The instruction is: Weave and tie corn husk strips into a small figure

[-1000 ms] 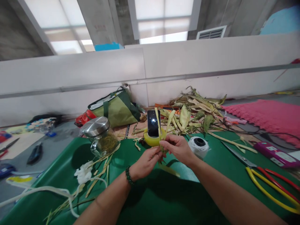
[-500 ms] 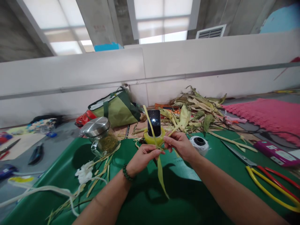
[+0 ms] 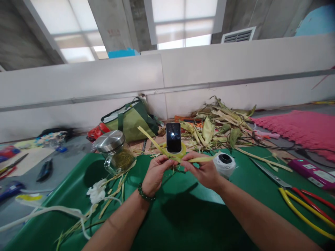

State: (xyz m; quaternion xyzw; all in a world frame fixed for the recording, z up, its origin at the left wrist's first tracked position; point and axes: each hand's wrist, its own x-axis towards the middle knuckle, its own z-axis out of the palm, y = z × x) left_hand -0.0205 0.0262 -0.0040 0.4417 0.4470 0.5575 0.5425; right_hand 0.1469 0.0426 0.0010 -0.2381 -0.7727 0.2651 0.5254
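Note:
In front of the phone, both hands meet over the green mat (image 3: 183,223). My left hand (image 3: 158,170), with a dark bead bracelet (image 3: 145,194) at its wrist, pinches pale green corn husk strips (image 3: 150,138), one end slanting up to the left. My right hand (image 3: 202,170) pinches another length of husk, whose end sticks out to the right toward a white thread spool (image 3: 224,165). The strips cross between the fingertips; how they are joined there is too small to tell. Just behind, a phone (image 3: 173,137) stands upright in a yellow tape roll (image 3: 184,150).
Left of my hands stand a lidded glass jar (image 3: 117,157) and a green bag (image 3: 131,123). A heap of dry husks (image 3: 222,118) lies behind. Large scissors (image 3: 281,181) with red and yellow handles, a purple device (image 3: 312,174) and pink cloth (image 3: 295,127) are right.
The husk end that hung below my fingers no longer hangs there. One strip has tipped further left, and a strip now stretches rightward from my right hand. The view has shifted slightly.

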